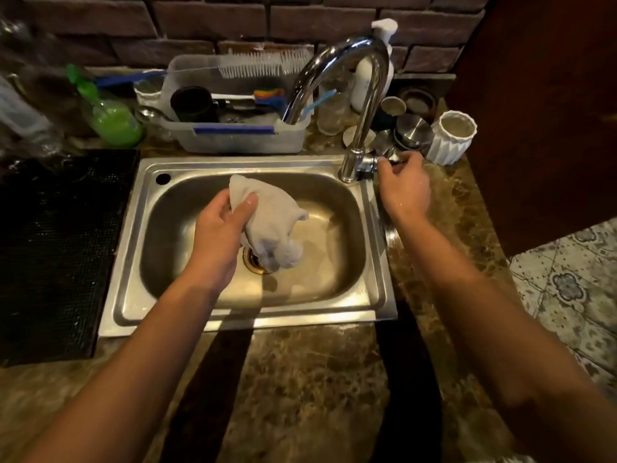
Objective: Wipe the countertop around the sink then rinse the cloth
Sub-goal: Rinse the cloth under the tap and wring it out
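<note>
My left hand [223, 225] grips a bunched grey cloth [272, 225] and holds it over the steel sink [374, 295], above the drain [253, 260]. The cloth hangs down and hides part of the drain. My right hand [404, 188] is closed on the handle [390, 158] at the base of the chrome tap [364, 105], at the sink's back right corner. No water stream shows from the spout. The brown marble countertop [307, 389] runs in front of and to the right of the sink.
A plastic tub [233, 142] with brushes and a black cup stands behind the sink. A green soap bottle [110, 118] is at the back left, a black mat [56, 248] to the left. Metal cups and a white ribbed pot [450, 138] crowd the back right corner.
</note>
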Tool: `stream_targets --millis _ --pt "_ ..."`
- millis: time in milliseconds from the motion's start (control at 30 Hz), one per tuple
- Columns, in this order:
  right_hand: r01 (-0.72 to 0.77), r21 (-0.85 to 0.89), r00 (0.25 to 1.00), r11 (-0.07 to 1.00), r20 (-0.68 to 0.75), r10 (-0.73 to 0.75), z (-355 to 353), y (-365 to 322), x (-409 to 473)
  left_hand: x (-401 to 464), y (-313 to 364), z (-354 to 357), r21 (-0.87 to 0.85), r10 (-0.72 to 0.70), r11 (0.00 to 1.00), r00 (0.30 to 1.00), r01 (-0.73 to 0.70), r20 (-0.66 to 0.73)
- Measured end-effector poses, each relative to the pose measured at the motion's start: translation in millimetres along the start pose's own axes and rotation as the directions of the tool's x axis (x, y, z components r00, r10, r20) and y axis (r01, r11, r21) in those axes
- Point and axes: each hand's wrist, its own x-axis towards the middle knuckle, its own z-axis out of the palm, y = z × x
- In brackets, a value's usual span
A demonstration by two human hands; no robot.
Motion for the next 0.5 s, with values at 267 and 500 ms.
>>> stream_targets --millis 267,500 --pt "0.093 -0.159 0.993 0.983 0.086 -0.080 27.3 26.6 76.3 29.0 -14.0 37.4 -0.023 -0.020 1.000 1.000 0.021 0.017" --pt "0.064 -0.140 0.992 0.988 0.119 -0.047 31.7 37.5 89.4 42.2 -14.9 40.0 -0.018 -0.018 1.000 1.000 0.018 0.011"
